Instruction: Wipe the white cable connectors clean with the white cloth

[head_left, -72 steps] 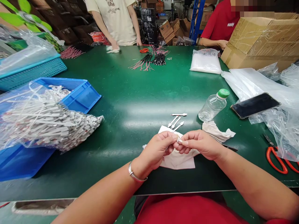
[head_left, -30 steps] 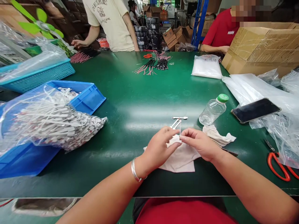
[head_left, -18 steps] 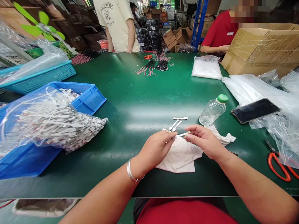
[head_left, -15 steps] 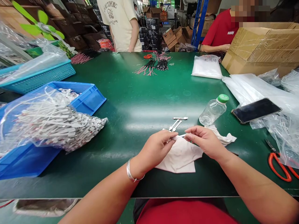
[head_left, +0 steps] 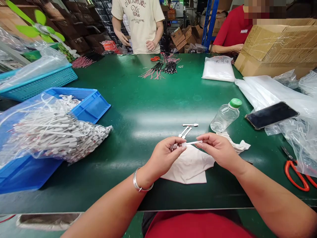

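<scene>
My left hand (head_left: 166, 156) and my right hand (head_left: 216, 148) each pinch one end of a thin white strip part (head_left: 191, 143), held level just above a white cloth (head_left: 189, 167) on the green table (head_left: 148, 105). Both hands have their fingers closed on it. Three more of the same white strip parts (head_left: 186, 129) lie on the table just beyond my hands. A silver bangle is on my left wrist.
A clear bag of white strips (head_left: 49, 132) spills from blue bins (head_left: 91, 104) at left. At right are a bottle (head_left: 226, 115), phone (head_left: 271, 114), plastic bags (head_left: 277, 96), red scissors (head_left: 297, 172), cardboard box (head_left: 277, 46). Two people stand at the far edge by wire bundles (head_left: 160, 67).
The strip went from upright between my fingertips to level, stretched between both hands. The person in the beige shirt moved right along the far edge.
</scene>
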The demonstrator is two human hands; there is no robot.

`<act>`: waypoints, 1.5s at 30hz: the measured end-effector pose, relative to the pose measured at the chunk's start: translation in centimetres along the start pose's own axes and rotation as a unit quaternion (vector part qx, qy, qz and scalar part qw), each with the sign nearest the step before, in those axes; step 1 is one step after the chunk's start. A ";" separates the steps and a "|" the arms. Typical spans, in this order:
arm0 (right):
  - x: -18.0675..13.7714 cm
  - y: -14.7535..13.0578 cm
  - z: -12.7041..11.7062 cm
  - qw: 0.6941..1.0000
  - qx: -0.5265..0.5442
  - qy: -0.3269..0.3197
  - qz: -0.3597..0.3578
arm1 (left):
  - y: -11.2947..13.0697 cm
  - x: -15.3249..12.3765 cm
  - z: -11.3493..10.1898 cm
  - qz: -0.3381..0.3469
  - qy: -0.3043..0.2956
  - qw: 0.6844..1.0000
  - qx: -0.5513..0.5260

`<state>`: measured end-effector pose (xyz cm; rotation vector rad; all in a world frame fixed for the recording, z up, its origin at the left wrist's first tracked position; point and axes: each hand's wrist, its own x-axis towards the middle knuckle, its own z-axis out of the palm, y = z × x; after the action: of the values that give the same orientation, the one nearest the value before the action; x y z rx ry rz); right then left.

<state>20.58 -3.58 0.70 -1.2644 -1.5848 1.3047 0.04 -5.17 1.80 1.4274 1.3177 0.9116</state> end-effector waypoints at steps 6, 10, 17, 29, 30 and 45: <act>-0.1 0.0 -0.2 0.997 -0.061 0.013 -0.044 | -0.2 0.0 0.0 -0.012 -0.009 1.000 -0.013; -0.1 -0.4 -0.6 0.989 -0.128 -0.020 -0.067 | -0.4 0.0 -0.1 0.015 -0.018 1.000 0.012; -0.7 -1.4 -1.2 0.980 -0.170 -0.062 -0.081 | -0.1 -0.4 -0.7 0.122 -0.037 0.981 0.146; -0.9 -1.4 -1.1 0.976 -0.190 -0.106 0.009 | -0.1 0.1 -1.3 0.045 -0.104 0.985 0.129; -0.9 -1.4 -1.1 0.977 -0.183 -0.107 0.016 | -0.1 0.1 -1.4 0.038 -0.108 0.986 0.123; -0.8 -1.6 -1.3 0.974 -0.197 -0.112 0.011 | -0.5 0.7 -1.5 -0.027 -0.129 0.986 0.106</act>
<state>21.66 -3.96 2.63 -1.4091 -2.0722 1.2173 -1.42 -4.26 1.64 1.6049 1.2776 0.5413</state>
